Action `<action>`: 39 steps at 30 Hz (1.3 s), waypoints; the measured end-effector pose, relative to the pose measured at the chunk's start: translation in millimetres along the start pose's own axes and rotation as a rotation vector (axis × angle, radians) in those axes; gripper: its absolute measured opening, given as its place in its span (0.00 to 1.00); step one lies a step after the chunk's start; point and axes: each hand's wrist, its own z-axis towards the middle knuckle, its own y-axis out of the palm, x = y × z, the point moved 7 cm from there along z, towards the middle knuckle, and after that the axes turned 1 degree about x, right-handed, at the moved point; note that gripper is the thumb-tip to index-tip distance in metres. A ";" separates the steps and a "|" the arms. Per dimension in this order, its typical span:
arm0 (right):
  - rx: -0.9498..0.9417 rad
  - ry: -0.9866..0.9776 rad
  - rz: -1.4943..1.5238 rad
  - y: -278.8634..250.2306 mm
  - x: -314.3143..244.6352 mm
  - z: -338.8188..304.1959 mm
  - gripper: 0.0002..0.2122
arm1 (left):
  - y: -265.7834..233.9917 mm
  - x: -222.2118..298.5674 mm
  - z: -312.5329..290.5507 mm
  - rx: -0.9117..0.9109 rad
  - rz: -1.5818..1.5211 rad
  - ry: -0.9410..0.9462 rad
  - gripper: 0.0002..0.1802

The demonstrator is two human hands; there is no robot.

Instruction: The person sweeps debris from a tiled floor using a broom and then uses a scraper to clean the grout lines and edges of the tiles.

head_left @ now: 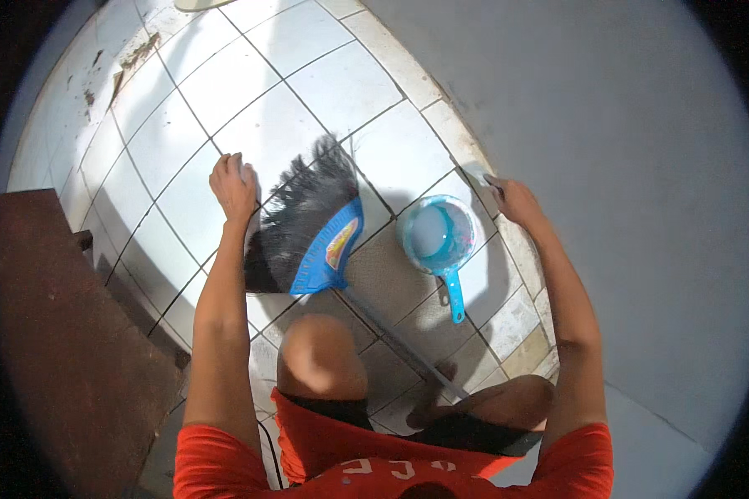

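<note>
My left hand (235, 187) is down at the white tiled floor with its fingers curled, just left of the broom's bristles; whether anything is inside the fingers is hidden. On the right, my right hand (516, 201) grips a small flat tool (492, 180) with a dark handle, held against the pale border tiles by the wall. A light blue plastic dipper (443, 241) stands between my arms, holding whitish liquid, its handle toward me. The broom (329, 241) lies with black bristles and a blue head on the tiles, its grey stick running toward my legs.
A grey wall (616, 166) rises along the right side beyond the border tiles. At the left stands a dark brown board or piece of furniture (66, 333). Brown dirt marks (137, 54) show at the far left, and my bent knees are close below the broom.
</note>
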 end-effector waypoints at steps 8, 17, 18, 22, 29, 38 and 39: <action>0.118 -0.045 0.008 -5.2 -14.4 142.0 0.17 | 14.5 -3.2 1.3 0.003 0.082 -0.115 0.18; 0.071 -0.089 0.012 -15.4 -43.7 217.8 0.18 | 18.5 -2.4 7.7 -0.095 0.153 -0.173 0.21; 0.077 -0.122 0.073 -16.2 -44.6 219.7 0.18 | 18.2 -2.8 7.0 -0.104 0.153 -0.187 0.21; 0.008 -0.228 -0.186 -7.4 -37.1 218.3 0.18 | 16.7 -6.7 7.2 -0.100 0.085 -0.203 0.21; 0.016 -0.283 -0.020 -12.7 -35.4 239.0 0.16 | 19.3 -13.2 5.5 -0.105 0.076 -0.228 0.21; -0.115 -0.122 -0.070 -15.4 -33.6 222.8 0.13 | 16.7 -12.5 5.7 -0.093 0.080 -0.221 0.20; -0.201 -0.042 -0.117 -10.6 -28.4 221.4 0.13 | 17.3 -12.2 5.1 -0.096 0.100 -0.218 0.20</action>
